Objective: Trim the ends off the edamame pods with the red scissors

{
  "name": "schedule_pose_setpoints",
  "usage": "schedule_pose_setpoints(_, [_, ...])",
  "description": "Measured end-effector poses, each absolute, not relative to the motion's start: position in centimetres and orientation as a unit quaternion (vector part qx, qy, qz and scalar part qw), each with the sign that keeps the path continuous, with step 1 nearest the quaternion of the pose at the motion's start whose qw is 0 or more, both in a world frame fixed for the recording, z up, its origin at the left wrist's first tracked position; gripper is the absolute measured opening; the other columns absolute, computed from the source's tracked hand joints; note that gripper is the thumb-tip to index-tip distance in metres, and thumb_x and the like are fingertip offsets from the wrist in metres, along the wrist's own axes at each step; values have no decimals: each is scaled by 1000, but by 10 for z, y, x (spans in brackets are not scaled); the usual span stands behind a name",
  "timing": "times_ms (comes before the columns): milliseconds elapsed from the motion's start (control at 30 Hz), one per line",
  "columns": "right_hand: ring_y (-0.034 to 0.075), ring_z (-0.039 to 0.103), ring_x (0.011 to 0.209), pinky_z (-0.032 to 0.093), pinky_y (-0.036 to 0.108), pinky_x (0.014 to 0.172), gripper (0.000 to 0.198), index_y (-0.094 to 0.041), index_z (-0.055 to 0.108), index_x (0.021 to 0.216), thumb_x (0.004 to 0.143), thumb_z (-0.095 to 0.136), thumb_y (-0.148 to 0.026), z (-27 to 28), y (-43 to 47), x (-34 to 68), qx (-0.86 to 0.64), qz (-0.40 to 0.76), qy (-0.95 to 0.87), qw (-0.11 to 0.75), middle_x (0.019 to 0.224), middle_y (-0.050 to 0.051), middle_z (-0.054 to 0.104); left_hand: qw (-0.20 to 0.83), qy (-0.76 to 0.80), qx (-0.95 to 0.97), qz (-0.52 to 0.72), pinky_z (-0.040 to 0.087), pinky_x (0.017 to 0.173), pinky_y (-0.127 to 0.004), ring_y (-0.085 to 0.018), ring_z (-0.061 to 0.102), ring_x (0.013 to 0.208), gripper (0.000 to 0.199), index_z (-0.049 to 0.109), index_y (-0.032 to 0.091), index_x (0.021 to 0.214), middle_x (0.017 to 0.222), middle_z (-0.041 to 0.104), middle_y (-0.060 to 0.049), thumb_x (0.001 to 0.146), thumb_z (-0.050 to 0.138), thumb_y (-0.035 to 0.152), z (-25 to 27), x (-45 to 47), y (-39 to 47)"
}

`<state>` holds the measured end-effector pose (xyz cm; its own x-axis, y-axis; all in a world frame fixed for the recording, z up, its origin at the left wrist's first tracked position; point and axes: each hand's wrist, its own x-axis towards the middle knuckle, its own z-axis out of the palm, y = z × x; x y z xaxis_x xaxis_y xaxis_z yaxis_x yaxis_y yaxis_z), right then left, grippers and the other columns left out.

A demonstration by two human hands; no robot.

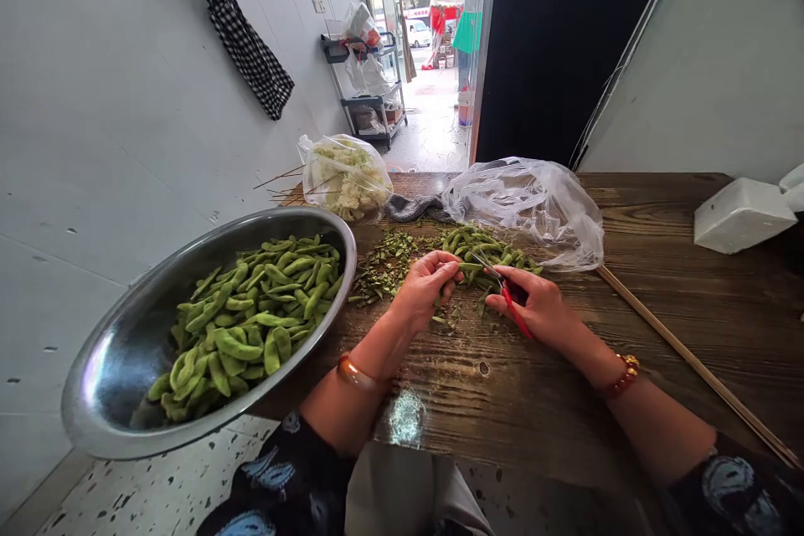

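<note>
Between its thumb and fingers my left hand [428,289] pinches an edamame pod [470,267], which points to the right. My right hand [538,306] is closed round the red handles of a pair of scissors [516,311]. The scissor blades reach up and left, close by the end of the pod; whether they touch it I cannot tell. Just behind both hands lies a pile of green edamame pods [496,249]. Left of it are many small trimmed bits [386,261]. A large steel bowl [119,327] at my left holds plenty of pods [251,318].
On the dark wooden table [502,402] are a bag of cauliflower [345,176], a grey cloth [418,206] and a crumpled clear plastic bag [531,201]. Thin wooden sticks [691,356] lie at the right, below a white foam box [744,213]. A shelf cart [368,92] stands by the doorway.
</note>
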<state>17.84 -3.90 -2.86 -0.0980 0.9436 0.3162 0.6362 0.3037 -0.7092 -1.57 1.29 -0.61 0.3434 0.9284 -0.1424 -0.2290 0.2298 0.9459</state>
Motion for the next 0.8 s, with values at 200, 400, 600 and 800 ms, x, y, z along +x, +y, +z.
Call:
schedule_pose_setpoints(200, [16, 59, 65, 50, 29, 62, 51, -16, 65, 116, 81, 61, -53, -28, -39, 178, -567, 197, -698, 390, 77, 3, 67, 698, 379, 411, 448, 23, 37, -14, -1, 40, 40, 35, 54, 16, 84, 67, 64, 2, 65, 77, 34, -5, -18, 15])
schedule_pose_setpoints(400, [20, 64, 80, 52, 31, 70, 49, -17, 63, 117, 80, 63, -49, -31, -39, 176, -546, 212, -724, 364, 94, 7, 70, 702, 356, 448, 423, 24, 37, -15, -2, 42, 39, 34, 54, 15, 84, 70, 67, 0, 66, 76, 35, -5, -13, 9])
schedule_pose_setpoints(600, [18, 62, 73, 50, 29, 66, 44, -17, 66, 113, 82, 62, -48, -28, -40, 176, -553, 205, -723, 360, 88, 6, 71, 670, 355, 509, 407, 29, 38, -17, -2, 44, 38, 30, 58, 13, 89, 78, 68, -2, 72, 72, 34, -14, -10, 10])
schedule_pose_setpoints(800, [17, 61, 70, 49, 29, 66, 45, -16, 66, 113, 83, 60, -48, -28, -41, 176, -550, 204, -728, 355, 84, 5, 70, 607, 394, 528, 444, 23, 39, -18, -1, 36, 39, 29, 64, 13, 94, 66, 58, 3, 76, 67, 37, -12, -16, 15])
